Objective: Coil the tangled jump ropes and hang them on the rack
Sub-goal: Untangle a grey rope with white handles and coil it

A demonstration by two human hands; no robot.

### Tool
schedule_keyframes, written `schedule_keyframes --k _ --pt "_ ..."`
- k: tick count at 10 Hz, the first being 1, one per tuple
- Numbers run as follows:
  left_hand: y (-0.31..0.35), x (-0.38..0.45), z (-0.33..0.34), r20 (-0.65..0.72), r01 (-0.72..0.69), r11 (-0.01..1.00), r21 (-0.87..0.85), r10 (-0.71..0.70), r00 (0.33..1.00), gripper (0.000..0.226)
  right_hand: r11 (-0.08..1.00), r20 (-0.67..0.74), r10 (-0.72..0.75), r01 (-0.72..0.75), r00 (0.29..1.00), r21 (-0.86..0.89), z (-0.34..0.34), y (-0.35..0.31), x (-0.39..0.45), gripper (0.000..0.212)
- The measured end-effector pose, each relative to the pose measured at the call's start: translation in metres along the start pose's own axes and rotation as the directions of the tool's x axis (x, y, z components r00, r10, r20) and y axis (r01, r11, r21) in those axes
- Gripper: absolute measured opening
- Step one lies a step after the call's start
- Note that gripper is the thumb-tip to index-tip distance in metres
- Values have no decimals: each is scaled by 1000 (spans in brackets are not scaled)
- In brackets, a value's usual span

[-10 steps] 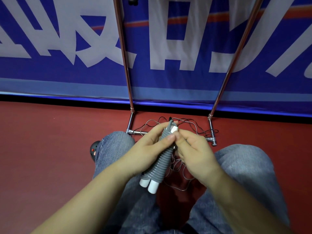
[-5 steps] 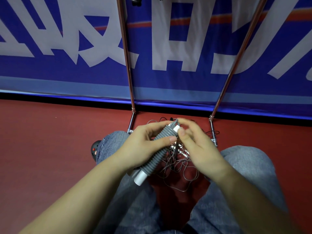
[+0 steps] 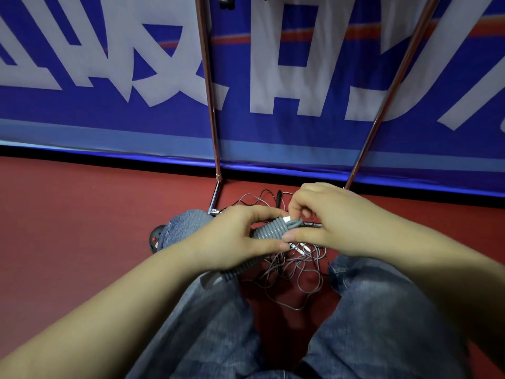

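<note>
My left hand (image 3: 235, 239) grips a pair of white jump-rope handles wound tight with grey rope (image 3: 269, 232), held above my knees. My right hand (image 3: 336, 217) meets it at the top end, its fingertips pinching the grey rope by the handle tips. Below the hands a tangle of thin grey rope (image 3: 295, 274) lies on the red floor between my legs. The metal rack (image 3: 211, 110) stands just beyond, with two shiny uprights rising out of frame and a base bar on the floor.
A blue banner with large white characters (image 3: 82, 64) covers the wall behind the rack. A black shoe (image 3: 156, 237) shows by my left knee. My jeans-clad legs (image 3: 382, 310) flank the tangle. Dark items hang at the rack's top edge (image 3: 225, 1).
The wound handles have tilted flatter and shifted up and right. My right hand rose over their top end and now pinches the rope there.
</note>
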State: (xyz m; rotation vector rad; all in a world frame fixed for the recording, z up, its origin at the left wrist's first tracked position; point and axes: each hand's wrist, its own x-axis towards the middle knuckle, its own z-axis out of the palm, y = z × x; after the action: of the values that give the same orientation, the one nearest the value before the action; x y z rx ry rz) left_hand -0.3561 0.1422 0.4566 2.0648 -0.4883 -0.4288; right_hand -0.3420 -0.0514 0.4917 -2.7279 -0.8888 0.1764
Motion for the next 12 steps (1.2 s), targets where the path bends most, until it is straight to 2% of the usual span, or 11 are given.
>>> schedule_keyframes --k 1,2,3,4,5,6,7,9,10,11,12 --pt "6 -1 -2 0 -14 990 142 15 1000 45 999 53 -15 18 998 -51 -4 -4 1 28" --pt "17 0 -7 -7 -54 887 459 64 998 46 995 32 -35 38 999 -95 -7 -7 1 28" --pt "25 2 -7 -85 -36 794 607 109 990 48 991 -15 -20 18 1000 -131 -8 -11 2 28" --pt "27 1 -2 -176 -9 819 574 135 975 55 995 -43 -4 0 999 -98 -6 -13 2 27" --pt "25 2 -1 -211 -24 791 612 193 958 52 998 -20 -33 32 999 -48 -8 -14 0 26" --pt "19 1 0 -228 -103 752 651 323 918 44 999 -4 -52 52 999 16 -13 -15 -1 23" --pt "15 3 -3 -272 -222 739 636 484 832 42 996 -17 -78 77 997 -37 -12 -12 4 23" --pt "6 2 -17 -196 -413 700 582 614 765 39 975 -45 -146 136 988 -177 -19 -15 5 25" --pt "11 3 -21 -204 -399 742 539 575 793 40 955 -3 -165 159 986 -250 -28 -18 5 24" --pt "17 7 -22 -264 -312 816 486 478 838 44 955 -68 -156 133 985 -266 -36 -26 1 24" --pt "19 10 -20 -286 -281 826 488 456 843 47 959 -67 -52 31 996 -282 -38 -37 -2 16"
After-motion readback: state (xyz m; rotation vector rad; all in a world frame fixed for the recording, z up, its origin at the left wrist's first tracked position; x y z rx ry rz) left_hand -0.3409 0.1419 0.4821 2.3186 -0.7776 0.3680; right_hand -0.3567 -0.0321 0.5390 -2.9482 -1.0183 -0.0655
